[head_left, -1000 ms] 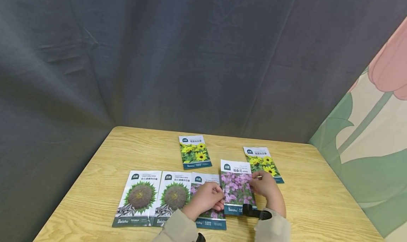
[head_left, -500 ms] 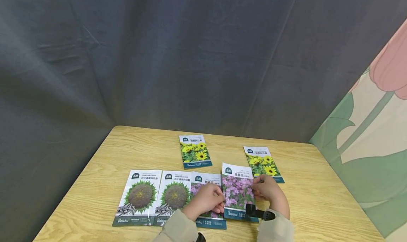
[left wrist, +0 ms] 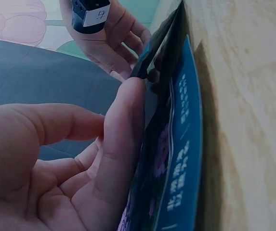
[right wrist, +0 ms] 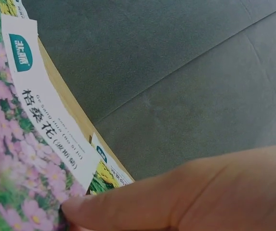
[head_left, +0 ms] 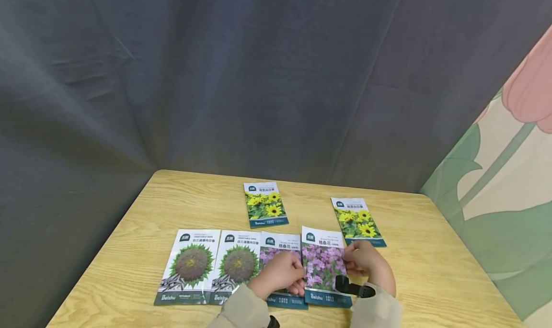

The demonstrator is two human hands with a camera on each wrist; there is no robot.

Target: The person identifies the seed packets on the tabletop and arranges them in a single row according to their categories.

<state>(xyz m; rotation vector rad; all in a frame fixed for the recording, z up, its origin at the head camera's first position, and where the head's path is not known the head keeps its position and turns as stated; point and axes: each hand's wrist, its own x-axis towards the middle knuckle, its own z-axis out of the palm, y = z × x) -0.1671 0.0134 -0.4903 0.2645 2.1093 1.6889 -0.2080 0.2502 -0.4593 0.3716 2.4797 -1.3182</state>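
Note:
In the head view, my right hand (head_left: 364,261) pinches the right edge of a pink-flower seed packet (head_left: 322,261); the right wrist view shows the thumb on the packet's (right wrist: 22,139) edge. My left hand (head_left: 282,273) rests on a second pink-flower packet (head_left: 286,301), at the seam where the two packets meet. In the left wrist view the left hand's (left wrist: 80,159) fingers are bent, with the fingertips against the packet (left wrist: 183,144). Left of these lie two packets with a large brown sunflower head, one (head_left: 238,265) beside the other (head_left: 191,265).
Farther back on the wooden table (head_left: 207,198) lie two yellow-flower packets, one (head_left: 265,206) behind the row and one (head_left: 358,222) to the right. A dark grey curtain (head_left: 258,79) stands behind the table, and a floral cloth (head_left: 509,198) hangs at the right.
My right hand has brought its pink-flower packet down and slightly right, toward the table's near edge, level with the row. The left hand has barely moved.

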